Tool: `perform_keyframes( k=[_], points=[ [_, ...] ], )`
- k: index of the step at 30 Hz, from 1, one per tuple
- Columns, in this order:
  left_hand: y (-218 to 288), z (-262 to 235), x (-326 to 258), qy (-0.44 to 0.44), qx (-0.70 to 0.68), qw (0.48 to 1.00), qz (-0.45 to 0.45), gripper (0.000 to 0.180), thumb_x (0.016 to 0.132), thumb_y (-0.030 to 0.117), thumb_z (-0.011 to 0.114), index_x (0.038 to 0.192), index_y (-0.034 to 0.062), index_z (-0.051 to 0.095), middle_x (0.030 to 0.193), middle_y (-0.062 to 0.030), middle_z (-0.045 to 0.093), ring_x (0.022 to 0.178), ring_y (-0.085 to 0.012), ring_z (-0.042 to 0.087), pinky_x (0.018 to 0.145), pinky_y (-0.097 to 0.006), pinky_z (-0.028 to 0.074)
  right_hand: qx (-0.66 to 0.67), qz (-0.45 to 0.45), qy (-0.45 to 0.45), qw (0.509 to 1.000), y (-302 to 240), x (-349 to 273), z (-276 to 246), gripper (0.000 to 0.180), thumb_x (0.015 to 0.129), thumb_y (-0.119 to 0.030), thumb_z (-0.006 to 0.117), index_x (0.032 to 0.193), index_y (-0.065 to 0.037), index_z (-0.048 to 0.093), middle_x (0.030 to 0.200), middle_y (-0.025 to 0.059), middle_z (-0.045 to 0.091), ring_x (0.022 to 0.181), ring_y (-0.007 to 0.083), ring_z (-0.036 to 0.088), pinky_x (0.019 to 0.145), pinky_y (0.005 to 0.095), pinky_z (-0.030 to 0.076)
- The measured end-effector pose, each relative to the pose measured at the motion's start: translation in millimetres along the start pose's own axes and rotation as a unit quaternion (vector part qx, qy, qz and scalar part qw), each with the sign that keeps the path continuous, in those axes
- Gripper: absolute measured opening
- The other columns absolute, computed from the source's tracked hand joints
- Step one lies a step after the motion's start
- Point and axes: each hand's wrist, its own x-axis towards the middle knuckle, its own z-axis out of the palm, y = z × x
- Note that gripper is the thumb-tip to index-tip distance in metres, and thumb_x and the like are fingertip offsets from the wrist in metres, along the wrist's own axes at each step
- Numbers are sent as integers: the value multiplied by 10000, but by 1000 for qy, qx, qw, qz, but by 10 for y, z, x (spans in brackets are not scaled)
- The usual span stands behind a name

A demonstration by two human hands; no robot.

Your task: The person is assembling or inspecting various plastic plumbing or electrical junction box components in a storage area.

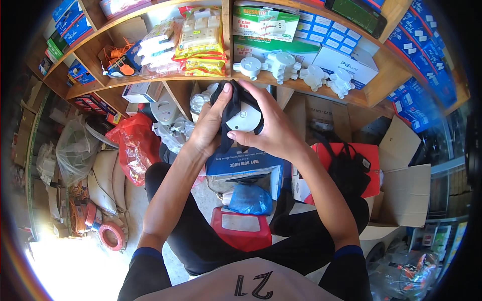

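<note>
In front of the shelf I hold a white round plastic piece with a small dark hole near its edge. My right hand is closed around its right side, thumb below and fingers at the far edge. My left hand is closed on a black cloth, its thumb pointing up. The cloth wraps the left and far sides of the round piece and hangs down beside it. The back of the piece is hidden by the cloth and fingers.
White round junction boxes line the wooden shelf just beyond my hands. Below sit a blue carton, a red plastic stool between my legs, a red bag at left, and a red box at right.
</note>
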Motion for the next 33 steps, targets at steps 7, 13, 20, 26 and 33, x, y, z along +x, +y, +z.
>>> perform_keyframes(
  k=[7, 13, 20, 26, 33],
  points=[
    [-50, -18, -128, -111, -228, 967, -38, 362, 1055, 290, 607, 1353, 84, 596, 1237, -60, 708, 1143, -172, 679, 1006, -353, 537, -150, -42, -21, 988, 131, 26, -394, 1052, 793, -419, 868, 1635, -151, 297, 1534, 187, 467, 1460, 381, 396, 1203, 455, 332],
    [20, 23, -99, -29, -127, 987, 97, 311, 1040, 217, 630, 1306, 56, 629, 1197, -53, 713, 1081, -161, 691, 962, -338, 546, -120, 52, 147, 980, 66, -5, -125, 666, 751, -319, 925, 1227, -8, 577, 1098, 150, 679, 1000, 262, 675, 875, 386, 528],
    [22, 40, 18, 56, -102, 985, 131, 280, 1056, 236, 577, 1235, 32, 648, 1114, -76, 722, 991, -172, 710, 895, -344, 573, 40, 103, 142, 984, 83, -144, 537, 519, 874, -371, 829, 982, 8, 492, 814, 154, 733, 771, 263, 768, 633, 361, 575],
    [163, 4, -164, -82, -74, 989, 101, 452, 1026, 215, 638, 1395, -26, 537, 1298, -123, 669, 1164, -235, 669, 1018, -370, 526, 259, 230, 156, 925, 85, -93, 370, 360, 940, -148, 756, 1151, 40, 533, 859, 153, 721, 815, 203, 760, 718, 351, 574],
    [-78, 77, -117, 3, 233, 944, 232, 334, 1027, 145, 664, 1290, -60, 652, 1151, -64, 737, 1040, -106, 645, 947, -297, 516, -34, 194, 64, 978, 295, -138, 126, 284, 954, -67, 664, 1205, 47, 600, 779, 85, 708, 667, 100, 653, 621, 307, 509]
  ],
)
